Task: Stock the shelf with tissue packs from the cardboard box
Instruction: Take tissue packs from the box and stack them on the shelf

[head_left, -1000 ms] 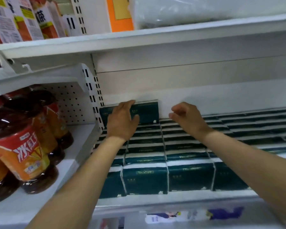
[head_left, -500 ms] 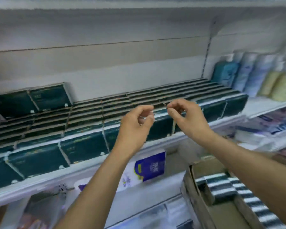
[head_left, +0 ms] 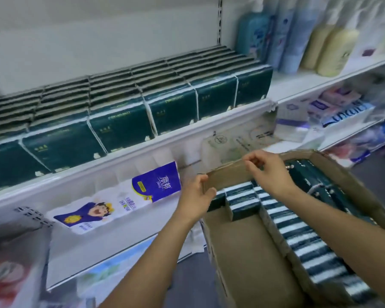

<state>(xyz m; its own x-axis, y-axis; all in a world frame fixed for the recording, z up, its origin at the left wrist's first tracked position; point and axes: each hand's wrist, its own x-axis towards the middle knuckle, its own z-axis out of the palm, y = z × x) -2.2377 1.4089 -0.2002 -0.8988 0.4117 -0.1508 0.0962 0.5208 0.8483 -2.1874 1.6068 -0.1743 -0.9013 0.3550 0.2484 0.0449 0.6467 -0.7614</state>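
Observation:
Dark green tissue packs fill the upper shelf in rows, several deep. The open cardboard box stands low at the right. More green packs lie on edge in a row along its right side, and a few sit at its far end. My left hand is at the box's far left corner, fingers loosely curled, with nothing in it. My right hand hovers over the box's far wall, its fingers curled and holding nothing.
A white and purple tissue roll pack lies on the shelf below the green packs. Bottles stand on the upper shelf to the right. Other wrapped paper goods fill the lower right shelf. Grey floor shows between shelf and box.
Both hands have dropped from the upper shelf's back row down to the cardboard box. The view has swung right and down; the box is now in full view.

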